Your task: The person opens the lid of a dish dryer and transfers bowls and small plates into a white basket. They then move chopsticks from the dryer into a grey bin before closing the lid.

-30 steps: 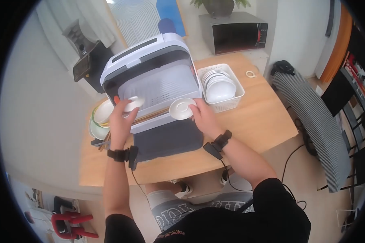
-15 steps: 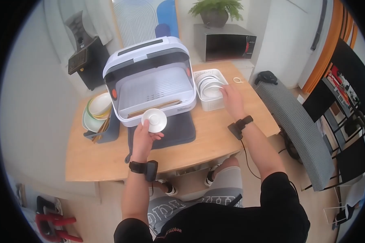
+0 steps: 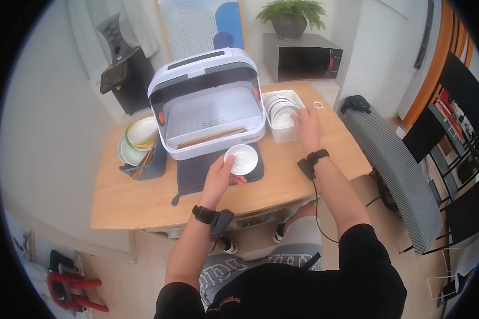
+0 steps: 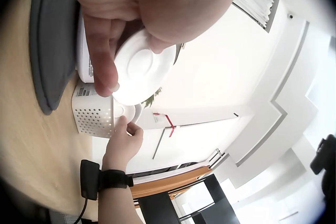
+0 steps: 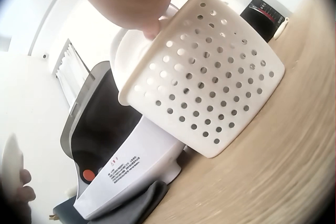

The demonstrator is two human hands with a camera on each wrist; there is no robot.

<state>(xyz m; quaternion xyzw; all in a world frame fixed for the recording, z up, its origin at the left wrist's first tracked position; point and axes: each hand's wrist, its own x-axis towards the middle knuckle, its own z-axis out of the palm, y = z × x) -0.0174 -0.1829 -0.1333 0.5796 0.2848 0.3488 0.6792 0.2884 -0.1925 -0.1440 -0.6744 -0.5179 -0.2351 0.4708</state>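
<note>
A small white saucer (image 3: 241, 159), tilted to show its ringed centre, is held at its edge by my left hand (image 3: 217, 179), thumb on its upper face. Hand and saucer are above the dark mat (image 3: 192, 178) in front of the open white dish cabinet (image 3: 215, 119). On the right, my right hand (image 3: 307, 130) reaches over the rim of the perforated white basket (image 3: 285, 135). Its thumb and fingers pinch the edge of the front white dish (image 3: 283, 115) there. In the right wrist view the thumb lies on that dish (image 5: 131, 50); most fingers are hidden.
More white dishes (image 3: 277, 99) stand in the basket. Chopsticks (image 3: 213, 138) lie along the cabinet's front. To the left, a blue-grey rack (image 3: 153, 169) holds bowls (image 3: 142, 132) and more chopsticks. A microwave (image 3: 308, 61) and a potted plant (image 3: 288, 24) are behind the table (image 3: 324, 175).
My right hand has gone from in front of the cabinet to the basket. My left hand has drawn back from the cabinet and shifted right, holding a saucer.
</note>
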